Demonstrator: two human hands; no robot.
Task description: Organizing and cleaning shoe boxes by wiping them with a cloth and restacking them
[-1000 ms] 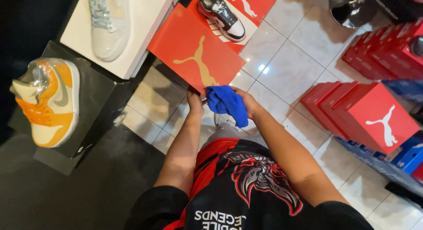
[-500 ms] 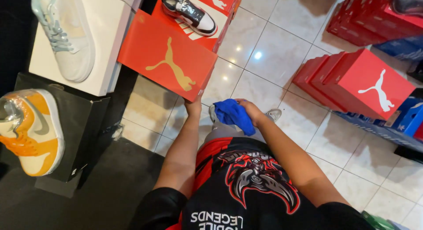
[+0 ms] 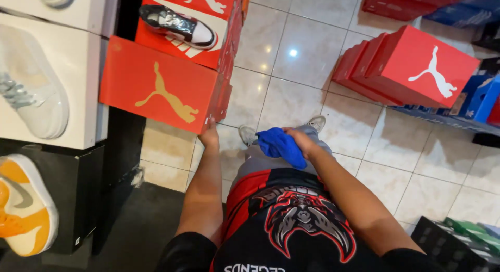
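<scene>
crumpled blue cloth (image 3: 281,146), red shoebox (image 3: 159,92)

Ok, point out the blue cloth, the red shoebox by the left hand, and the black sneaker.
Crumpled blue cloth (image 3: 281,146), head view, middle of the bundle.
Red cardboard shoebox (image 3: 156,87), head view, lid centre.
Black-and-white sneaker (image 3: 179,26), head view, upper.

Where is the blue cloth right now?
In the head view, the blue cloth is bunched in the right hand, centre frame, above the tiled floor.
</scene>
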